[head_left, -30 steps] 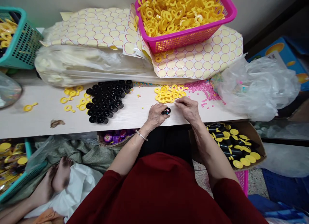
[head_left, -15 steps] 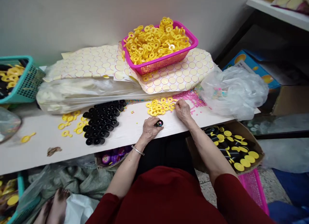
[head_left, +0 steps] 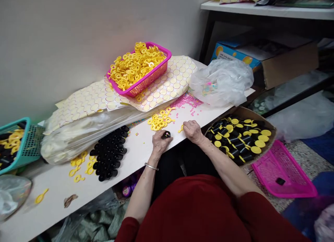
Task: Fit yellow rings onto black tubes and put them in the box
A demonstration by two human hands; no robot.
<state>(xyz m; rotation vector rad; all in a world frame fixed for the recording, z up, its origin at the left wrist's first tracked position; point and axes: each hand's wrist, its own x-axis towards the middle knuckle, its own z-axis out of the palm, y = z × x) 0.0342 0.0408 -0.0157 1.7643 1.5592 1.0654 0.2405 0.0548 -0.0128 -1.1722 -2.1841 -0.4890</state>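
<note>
Near the table's front edge my left hand (head_left: 159, 143) is closed round a small black cup (head_left: 166, 134); its open end faces up and shows a few coloured bits inside. Just to the right, my right hand (head_left: 192, 131) has its fingers pinched on a yellow ring-shaped piece with a short handle (head_left: 180, 129), which sticks out to the left. Behind both hands lies a loose pile of yellow ring pieces (head_left: 158, 122). Pink beads (head_left: 186, 101) are scattered beyond that pile. A packed group of black cups (head_left: 109, 153) stands left of my left hand.
A pink basket (head_left: 137, 89) heaped with yellow rings rests on sheets of round stickers (head_left: 174, 83). At right is a cardboard box (head_left: 270, 125) of black cups with yellow lids. A clear plastic bag (head_left: 221, 83) sits behind it. A teal basket (head_left: 32, 141) stands far left.
The view has turned to the right. My right hand has come away from the yellow pile towards me, with a yellow ring piece now in its fingers. My left hand still holds the black cup.
</note>
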